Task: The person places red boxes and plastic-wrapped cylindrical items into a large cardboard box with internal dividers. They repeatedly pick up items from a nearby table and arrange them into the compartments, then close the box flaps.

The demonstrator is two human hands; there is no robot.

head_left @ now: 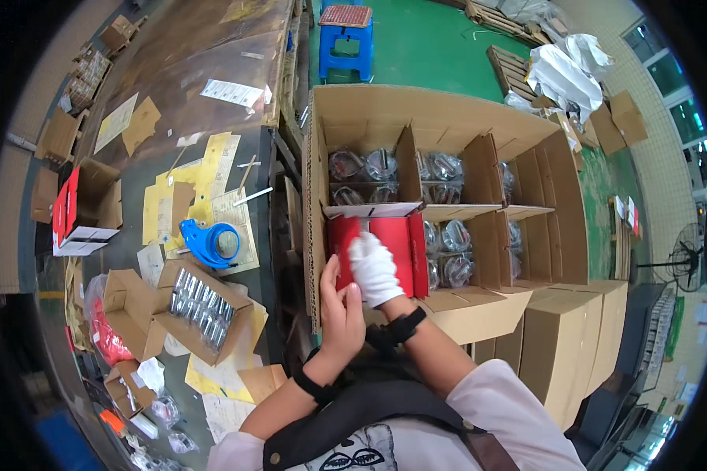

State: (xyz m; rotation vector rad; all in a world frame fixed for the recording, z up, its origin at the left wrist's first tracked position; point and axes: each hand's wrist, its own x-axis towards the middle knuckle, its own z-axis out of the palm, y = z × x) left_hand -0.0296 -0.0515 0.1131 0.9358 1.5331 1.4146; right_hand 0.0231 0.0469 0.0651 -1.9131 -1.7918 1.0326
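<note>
A large divided carton (448, 293) stands in front of me. In its near left compartment sits a red box (393, 245) with white edging. Over this box lies my right hand (375, 271), in a white glove, its fingertips smeared by motion against the red surface. My left hand (342, 320) is bare and rests at the near left edge of the red box, fingers stretched upward and apart from the thumb. Clear-wrapped metal parts (381, 165) fill several other compartments.
On the bench at left lie a blue tape dispenser (210, 243), a small carton of metal cylinders (203, 306), yellow papers (204, 177) and an opened red-and-white box (89, 208). Closed cartons (562, 353) stand to my right. A blue stool (346, 43) and a pallet (511, 71) are beyond.
</note>
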